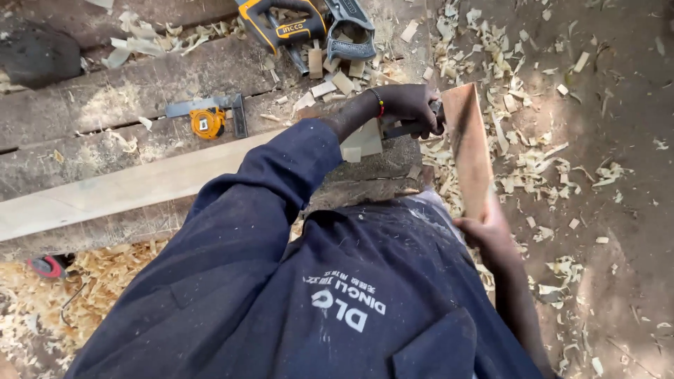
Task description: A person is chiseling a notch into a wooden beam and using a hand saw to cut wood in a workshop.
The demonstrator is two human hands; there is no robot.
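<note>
My left hand (411, 107), with a red bead band at the wrist, reaches forward from a dark blue sleeve and grips a dark metal tool (397, 130) held against the left edge of a reddish-brown wooden board (467, 144). The board stands on edge, running from far to near over the ground. At its near end my right hand (486, 231) clasps it from below. A pale offcut (364, 140) lies just under my left wrist. My dark blue overalls fill the lower middle of the view.
A rough plank workbench (105, 98) carries a long pale plank (119, 188), a yellow tape measure (208, 123), a try square (235, 112), a yellow-black tool handle (281, 24) and a grey tool (349, 31). Wood chips (519, 161) litter the dirt ground.
</note>
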